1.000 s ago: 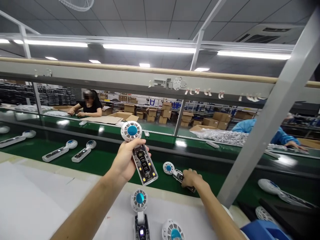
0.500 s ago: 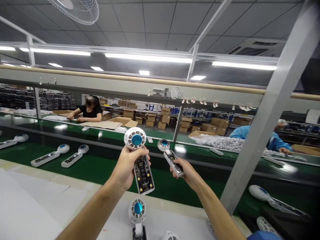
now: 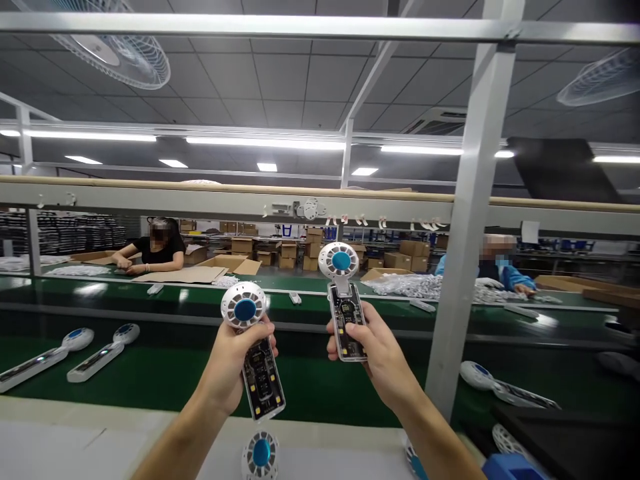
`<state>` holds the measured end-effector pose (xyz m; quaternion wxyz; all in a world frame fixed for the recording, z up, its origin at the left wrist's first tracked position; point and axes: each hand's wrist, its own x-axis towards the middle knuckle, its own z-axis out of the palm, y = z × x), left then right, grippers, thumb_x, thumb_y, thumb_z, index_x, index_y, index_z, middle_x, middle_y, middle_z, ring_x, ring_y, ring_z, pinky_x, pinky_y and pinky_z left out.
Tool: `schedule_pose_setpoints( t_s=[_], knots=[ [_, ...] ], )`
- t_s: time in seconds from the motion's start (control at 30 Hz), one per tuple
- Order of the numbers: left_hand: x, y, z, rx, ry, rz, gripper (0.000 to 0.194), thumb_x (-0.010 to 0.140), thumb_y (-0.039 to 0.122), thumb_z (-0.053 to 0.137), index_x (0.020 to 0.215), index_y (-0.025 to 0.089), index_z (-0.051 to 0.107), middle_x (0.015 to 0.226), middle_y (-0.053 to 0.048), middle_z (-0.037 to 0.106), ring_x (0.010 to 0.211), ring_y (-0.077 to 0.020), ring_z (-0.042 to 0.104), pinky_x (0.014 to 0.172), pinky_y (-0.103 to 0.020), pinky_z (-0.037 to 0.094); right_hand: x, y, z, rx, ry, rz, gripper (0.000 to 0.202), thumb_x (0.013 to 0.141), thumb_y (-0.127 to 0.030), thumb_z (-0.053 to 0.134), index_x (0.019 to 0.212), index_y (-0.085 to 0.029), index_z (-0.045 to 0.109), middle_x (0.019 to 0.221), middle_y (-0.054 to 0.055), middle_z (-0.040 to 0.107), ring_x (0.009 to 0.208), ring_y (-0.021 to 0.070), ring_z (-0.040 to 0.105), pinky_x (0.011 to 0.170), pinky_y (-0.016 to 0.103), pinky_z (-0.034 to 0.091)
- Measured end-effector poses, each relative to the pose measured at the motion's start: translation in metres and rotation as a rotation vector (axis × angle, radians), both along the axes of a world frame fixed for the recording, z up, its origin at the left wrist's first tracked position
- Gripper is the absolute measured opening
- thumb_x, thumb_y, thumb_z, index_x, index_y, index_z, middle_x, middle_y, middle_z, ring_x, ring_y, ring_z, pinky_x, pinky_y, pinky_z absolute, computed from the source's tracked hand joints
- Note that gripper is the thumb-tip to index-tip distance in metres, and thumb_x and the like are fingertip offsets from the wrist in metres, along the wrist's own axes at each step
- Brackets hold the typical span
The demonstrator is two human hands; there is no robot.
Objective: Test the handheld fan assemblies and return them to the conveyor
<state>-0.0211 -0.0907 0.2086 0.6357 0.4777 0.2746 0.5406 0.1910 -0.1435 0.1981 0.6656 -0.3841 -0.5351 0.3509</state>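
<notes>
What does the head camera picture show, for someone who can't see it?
Two bare hands each hold up a small handheld fan: left hand grips one fan, right hand another fan. Behind runs a green conveyor belt carrying more fans.

Strip lights [image 3: 265, 142] and ceiling fan [image 3: 117, 57] above green conveyor [image 3: 320, 383].

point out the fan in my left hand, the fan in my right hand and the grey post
left-hand fan [image 3: 245, 310], head view, on its blue hub
right-hand fan [image 3: 341, 261], head view, on its blue hub
grey post [image 3: 457, 267], head view, on its mid shaft
</notes>
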Motion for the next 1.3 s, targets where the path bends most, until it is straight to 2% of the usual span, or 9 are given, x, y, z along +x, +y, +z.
schedule_pose_setpoints(
  t_s=[0.2, 0.33, 0.53, 0.6, 0.7, 0.87, 1.0, 1.17, 1.3],
  knots=[
    [-0.002, 0.0, 0.001, 0.035, 0.003, -0.007, 0.034, 0.061, 0.03, 0.084, 0.084, 0.015, 0.066, 0.067, -0.001, 0.063, 0.063, -0.0145, 0.06, 0.061, -0.026, 0.053, -0.01, -0.01, 0.002, 0.051, -0.021, 0.073, 0.045, 0.09, -0.039, 0.061, 0.126, -0.024, 0.039, 0.102, 0.007, 0.068, 0.081, 0.0216, 0.071, 0.074, 0.039, 0.059],
    [-0.003, 0.009, -0.003, 0.128, 0.1, -0.014, 0.032, 0.066, 0.033, 0.082, 0.084, 0.015, 0.063, 0.065, -0.001, 0.062, 0.061, -0.0154, 0.06, 0.06, -0.028, 0.053, -0.019, -0.014, 0.004, 0.025, -0.006, 0.064, 0.052, 0.088, -0.034, 0.062, 0.132, -0.025, 0.036, 0.104, 0.005, 0.065, 0.084, 0.0215, 0.07, 0.078, 0.041, 0.058],
    [0.003, 0.016, -0.006, 0.276, 0.107, 0.215, 0.048, 0.059, 0.03, 0.085, 0.097, 0.017, 0.059, 0.063, 0.001, 0.063, 0.052, -0.0158, 0.059, 0.052, -0.027, 0.05, -0.021, -0.017, 0.006, 0.034, -0.019, 0.03, 0.056, 0.086, -0.029, 0.061, 0.135, -0.028, 0.033, 0.104, 0.004, 0.063, 0.086, 0.0208, 0.068, 0.078, 0.041, 0.058],
    [0.005, 0.015, -0.006, 0.314, 0.1, 0.241, 0.05, 0.057, 0.03, 0.086, 0.098, 0.017, 0.06, 0.062, 0.002, 0.062, 0.051, -0.0156, 0.059, 0.051, -0.027, 0.05, -0.02, -0.018, 0.006, 0.038, -0.029, 0.018, 0.056, 0.087, -0.03, 0.061, 0.136, -0.028, 0.032, 0.104, 0.004, 0.063, 0.087, 0.0209, 0.068, 0.079, 0.042, 0.058],
    [0.004, 0.013, -0.004, 0.334, 0.134, 0.225, 0.046, 0.057, 0.031, 0.085, 0.095, 0.016, 0.063, 0.062, 0.0, 0.063, 0.051, -0.0167, 0.059, 0.05, -0.027, 0.05, -0.021, -0.019, 0.006, 0.037, -0.035, 0.001, 0.057, 0.088, -0.031, 0.061, 0.137, -0.028, 0.032, 0.106, 0.004, 0.063, 0.087, 0.0202, 0.067, 0.079, 0.041, 0.058],
    [0.002, 0.011, -0.003, 0.363, 0.174, 0.201, 0.042, 0.059, 0.03, 0.083, 0.095, 0.017, 0.065, 0.067, -0.002, 0.065, 0.053, -0.0172, 0.059, 0.049, -0.027, 0.051, -0.023, -0.018, 0.007, 0.047, -0.005, -0.006, 0.056, 0.086, -0.029, 0.059, 0.136, -0.027, 0.035, 0.11, 0.005, 0.062, 0.081, 0.0183, 0.066, 0.07, 0.035, 0.057],
    [0.002, 0.011, -0.002, 0.367, 0.166, 0.226, 0.036, 0.06, 0.028, 0.082, 0.09, 0.017, 0.065, 0.066, -0.002, 0.064, 0.054, -0.0168, 0.059, 0.049, -0.027, 0.05, -0.02, -0.018, 0.008, 0.027, 0.032, 0.016, 0.067, 0.085, -0.028, 0.059, 0.144, -0.028, 0.029, 0.111, 0.006, 0.063, 0.076, 0.0169, 0.065, 0.067, 0.033, 0.056],
    [0.001, 0.011, -0.002, 0.379, 0.163, 0.22, 0.026, 0.062, 0.028, 0.08, 0.078, 0.017, 0.063, 0.063, -0.002, 0.062, 0.053, -0.0158, 0.057, 0.049, -0.026, 0.048, -0.012, -0.018, 0.008, -0.015, -0.003, 0.098, 0.084, 0.078, -0.02, 0.06, 0.151, -0.028, 0.019, 0.097, 0.003, 0.066, 0.074, 0.0169, 0.065, 0.069, 0.032, 0.054],
    [0.0, 0.011, -0.001, 0.38, 0.181, 0.218, 0.026, 0.062, 0.029, 0.08, 0.076, 0.017, 0.062, 0.064, -0.003, 0.062, 0.054, -0.0159, 0.057, 0.049, -0.026, 0.048, -0.012, -0.019, 0.009, -0.003, 0.014, 0.116, 0.084, 0.081, -0.023, 0.059, 0.153, -0.028, 0.016, 0.098, 0.004, 0.067, 0.073, 0.017, 0.065, 0.068, 0.032, 0.053]
  ],
)
